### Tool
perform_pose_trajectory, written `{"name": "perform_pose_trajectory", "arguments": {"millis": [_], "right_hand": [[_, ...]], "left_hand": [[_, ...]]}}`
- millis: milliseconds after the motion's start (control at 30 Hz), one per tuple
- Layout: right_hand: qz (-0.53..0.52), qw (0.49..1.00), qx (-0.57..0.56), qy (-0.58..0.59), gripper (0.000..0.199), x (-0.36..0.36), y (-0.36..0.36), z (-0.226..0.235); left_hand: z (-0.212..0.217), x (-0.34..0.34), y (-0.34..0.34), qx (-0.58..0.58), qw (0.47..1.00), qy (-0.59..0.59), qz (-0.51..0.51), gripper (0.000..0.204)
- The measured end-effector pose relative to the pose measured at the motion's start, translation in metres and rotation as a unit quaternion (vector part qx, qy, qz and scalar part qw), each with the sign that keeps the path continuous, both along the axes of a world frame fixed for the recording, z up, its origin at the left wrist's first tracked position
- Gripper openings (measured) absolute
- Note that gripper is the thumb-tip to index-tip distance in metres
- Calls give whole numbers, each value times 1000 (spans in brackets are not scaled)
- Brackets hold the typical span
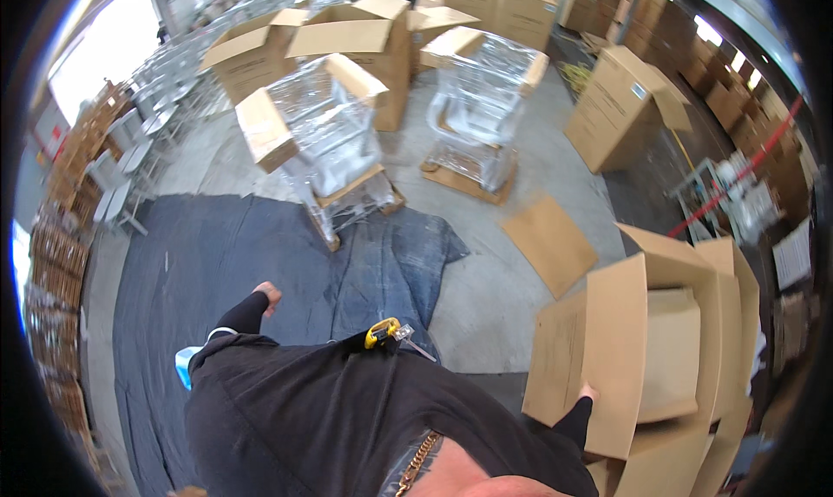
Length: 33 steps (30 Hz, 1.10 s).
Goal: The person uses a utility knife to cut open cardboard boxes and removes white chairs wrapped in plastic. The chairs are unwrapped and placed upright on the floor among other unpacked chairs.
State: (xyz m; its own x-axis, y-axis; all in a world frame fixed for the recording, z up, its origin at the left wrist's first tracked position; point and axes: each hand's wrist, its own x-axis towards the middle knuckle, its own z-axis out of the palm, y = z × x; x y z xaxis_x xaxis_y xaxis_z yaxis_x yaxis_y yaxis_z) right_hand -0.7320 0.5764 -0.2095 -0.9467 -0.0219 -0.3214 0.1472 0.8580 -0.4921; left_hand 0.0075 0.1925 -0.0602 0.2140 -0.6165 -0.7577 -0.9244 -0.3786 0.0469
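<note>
Several boxes [395, 72] line concrete floor [477, 306]; left hand [271, 297] half-curled over tarp [200, 263], right hand [589, 393] touching carton [616, 349], grip unclear.

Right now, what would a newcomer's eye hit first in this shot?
Likely the two chairs in shiny clear wrap at upper centre, the left chair nearer the camera than the right chair. Then the big open box at lower right, with the person's right grip at its left side. The dark sheet spread over the floor at left also stands out.
</note>
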Motion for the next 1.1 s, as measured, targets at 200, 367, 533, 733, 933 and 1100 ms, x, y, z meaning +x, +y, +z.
{"name": "perform_pose_trajectory", "arguments": {"millis": [200, 367, 533, 733, 933, 1100], "right_hand": [[19, 995, 97, -2, 46, 13, -65, 13], [294, 943, -155, -33, 49, 128, -175, 13], [656, 517, -408, -368, 42, 446, -310, 191], [848, 219, -373, -306, 48, 648, -296, 337], [931, 33, -328, -159, 54, 760, -290, 368], [959, -73, -230, -149, 52, 810, -285, 361]], "left_hand": [[-21, 83, 158, 57, 974, 38, 217, 36], [-90, 66, 178, 77, 981, 161, -79, 30], [-128, 121, 191, -133, 980, 106, -104, 31], [-137, 249, 166, -172, 933, 252, 189, 25], [-141, 331, 222, -57, 969, 121, 206, 22], [-145, 352, 245, 71, 985, 99, 118, 20]]}}
